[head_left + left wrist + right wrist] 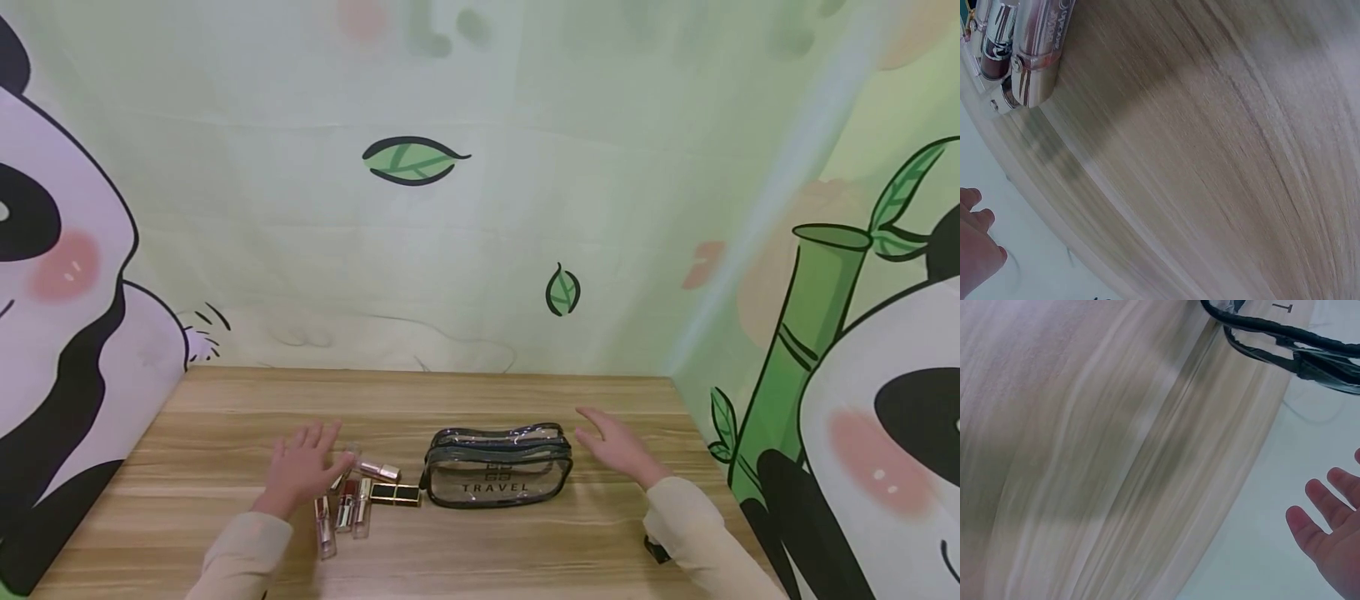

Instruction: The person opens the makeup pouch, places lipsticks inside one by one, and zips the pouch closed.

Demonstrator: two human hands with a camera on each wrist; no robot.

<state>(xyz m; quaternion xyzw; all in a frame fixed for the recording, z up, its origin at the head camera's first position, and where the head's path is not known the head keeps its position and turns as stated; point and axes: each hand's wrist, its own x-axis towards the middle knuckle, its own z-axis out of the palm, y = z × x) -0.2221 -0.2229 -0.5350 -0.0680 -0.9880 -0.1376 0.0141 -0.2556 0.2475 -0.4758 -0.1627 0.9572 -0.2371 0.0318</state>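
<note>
While lipstick tubes [362, 498] lie beside the spread left hand [302, 468], the clear pouch [497, 477], long axis roughly parallel to the far edge of the table [465, 558], lies just left of the nearer right hand [619, 447], fingers apart.

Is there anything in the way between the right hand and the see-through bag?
No, nothing visible. The right hand is just to the right of the bag, and only a little bit of table shows between them.

2 arms [705, 533] in pale sleeves [243, 550] reach forward, well apart: left hand [302, 471] with fingers [329, 437] spread, right hand [621, 446] with fingers extended inward.
</note>
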